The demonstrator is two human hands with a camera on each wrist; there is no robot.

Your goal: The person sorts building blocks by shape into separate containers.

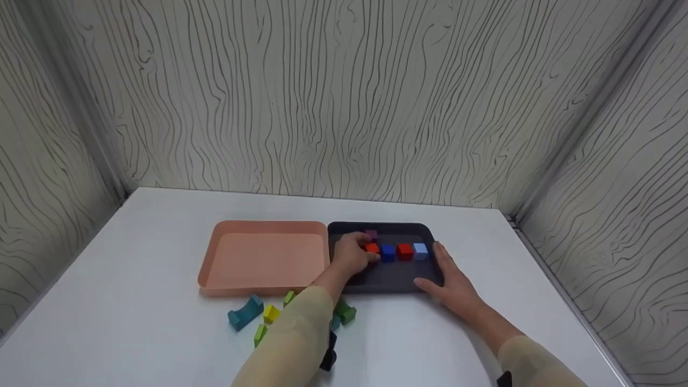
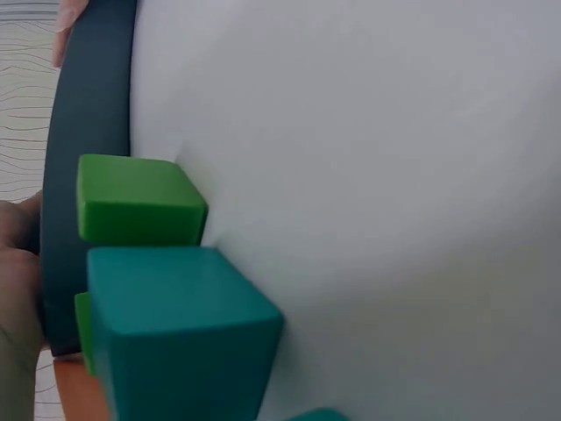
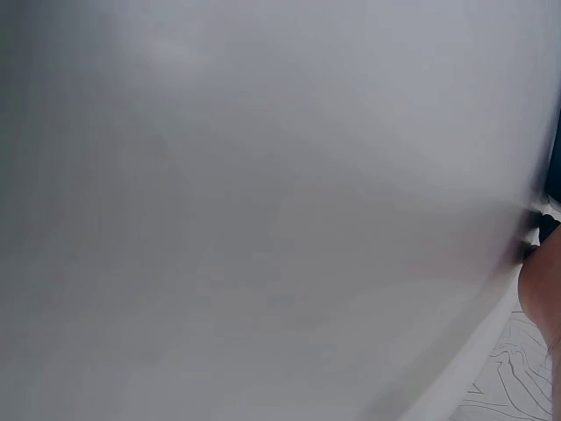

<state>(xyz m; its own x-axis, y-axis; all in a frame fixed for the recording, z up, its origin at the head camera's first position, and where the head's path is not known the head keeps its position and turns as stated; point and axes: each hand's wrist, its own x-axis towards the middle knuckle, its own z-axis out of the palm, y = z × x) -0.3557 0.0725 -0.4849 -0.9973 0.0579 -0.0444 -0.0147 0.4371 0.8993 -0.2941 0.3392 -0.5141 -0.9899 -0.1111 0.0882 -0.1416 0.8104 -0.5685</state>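
My left hand (image 1: 352, 253) reaches into the dark tray (image 1: 395, 279) and pinches an orange-red block (image 1: 372, 248) between thumb and fingers. That block lines up in a row with a blue block (image 1: 387, 252), a red block (image 1: 405, 251) and a light blue block (image 1: 420, 251). Just behind the row sits a purple block (image 1: 371, 235), partly covered by the left fingertips. Along the tray's right wall rests my right hand (image 1: 454, 282), fingers extended and thumb over the front corner. In the right wrist view, only part of the right hand (image 3: 543, 285) shows at the edge.
A pink tray (image 1: 263, 260) adjoins the dark one on the left. In front lie a teal arch block (image 1: 246, 313), a yellow block (image 1: 271, 313) and several green ones, including a dark green block (image 1: 345, 312); the left sleeve hides some. Patterned panels (image 1: 322, 107) surround the white table.
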